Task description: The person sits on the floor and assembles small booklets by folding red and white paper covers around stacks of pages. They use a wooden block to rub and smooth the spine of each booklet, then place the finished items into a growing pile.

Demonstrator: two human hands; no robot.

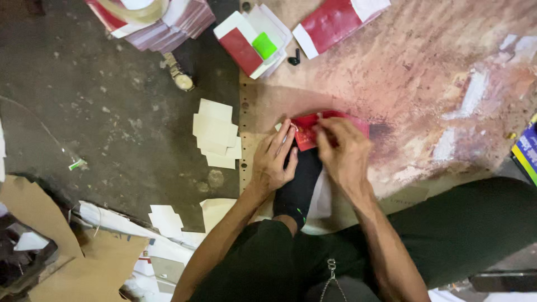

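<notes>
Legs: dark trousers [458,235] fill the near edge, one foot in a black sock [299,190] stretched forward between the forearms
Left hand: the left hand [274,159] lies flat, fingers together and pressed down on the near left corner of the red paper [306,131]
Right hand: the right hand [344,151] arches over the paper, thumb and forefinger pinching its top edge
Where the paper is: on the board [425,95], just beyond the sock's toe, partly hidden under both hands
How it should handle: judged light, thin and limp, easy to crease or tear; it likely slides on the board unless one hand pins it; best taken by an edge or corner with the fingertips, not by the middle
How it looks: bright red, small, roughly rectangular, with a faint pale marking near the left fingers; too covered to tell whether it is folded
Board: worn brown sheet stained red and white, a row of punched holes down its left edge
Left of the hands: a loose pile of cream cards [215,134] on the dark floor [112,112]
Further off: a wristwatch [182,78], a red and white stack with a green tag [264,45], another red and white sheet [335,19] at the top
Far left top: a pile of red and white packets [179,22]
</notes>
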